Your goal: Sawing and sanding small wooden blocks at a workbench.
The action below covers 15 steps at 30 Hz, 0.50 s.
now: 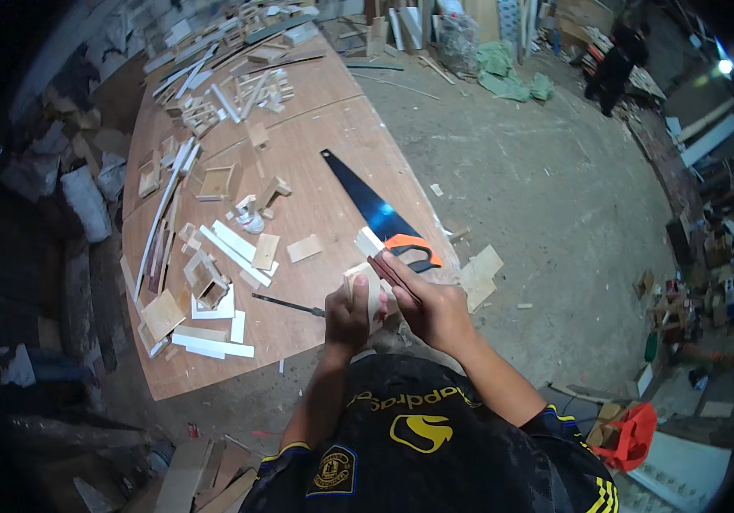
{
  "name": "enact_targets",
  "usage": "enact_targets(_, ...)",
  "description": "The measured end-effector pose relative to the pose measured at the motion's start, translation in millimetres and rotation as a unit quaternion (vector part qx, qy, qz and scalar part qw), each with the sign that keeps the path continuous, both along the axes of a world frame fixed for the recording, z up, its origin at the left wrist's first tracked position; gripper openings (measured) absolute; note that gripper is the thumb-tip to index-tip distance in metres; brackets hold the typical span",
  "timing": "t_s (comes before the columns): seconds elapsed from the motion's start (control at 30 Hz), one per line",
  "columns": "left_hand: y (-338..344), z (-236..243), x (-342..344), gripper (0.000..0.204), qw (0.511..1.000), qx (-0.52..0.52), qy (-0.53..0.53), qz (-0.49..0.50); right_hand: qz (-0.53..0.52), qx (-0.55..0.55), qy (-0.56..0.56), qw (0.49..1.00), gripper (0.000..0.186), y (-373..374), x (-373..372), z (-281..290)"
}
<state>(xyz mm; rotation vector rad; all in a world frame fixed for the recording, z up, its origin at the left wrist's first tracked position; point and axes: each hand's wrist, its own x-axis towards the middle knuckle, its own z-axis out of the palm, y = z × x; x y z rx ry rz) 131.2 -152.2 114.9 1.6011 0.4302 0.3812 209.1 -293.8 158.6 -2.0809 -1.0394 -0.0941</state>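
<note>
My left hand [348, 316] grips a pale wooden piece [358, 274] upright at the front right edge of the plywood table [299, 265]. My right hand [427, 308] is closed on a reddish-brown strip [384, 265], perhaps sandpaper, pressed against the piece beside my left fingers. Just beyond them lie a small pale block [368, 240] and a handsaw [358, 188] with an orange and black handle. A dark narrow tool [286, 303] lies left of my left hand.
Wooden offcuts [230, 248], small open boxes [213, 181] and white strips [213, 340] cover much of the table. The concrete floor [538, 188] runs along the right. A person in dark clothes [619, 64] is at the back right. A red bag [632, 432] is at the lower right.
</note>
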Motion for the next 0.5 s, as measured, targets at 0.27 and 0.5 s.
enact_targets(0.27,-77,-2,-4,0.051,0.998,-0.036,0.035,-0.024,0.008,0.067,0.001,0.998,0.049,-75,-4,3)
enact_targets(0.5,-110,-9,-18,0.046,0.999,0.019,0.035,0.003,0.041,0.056,0.077,0.995,0.046,-124,-15,3)
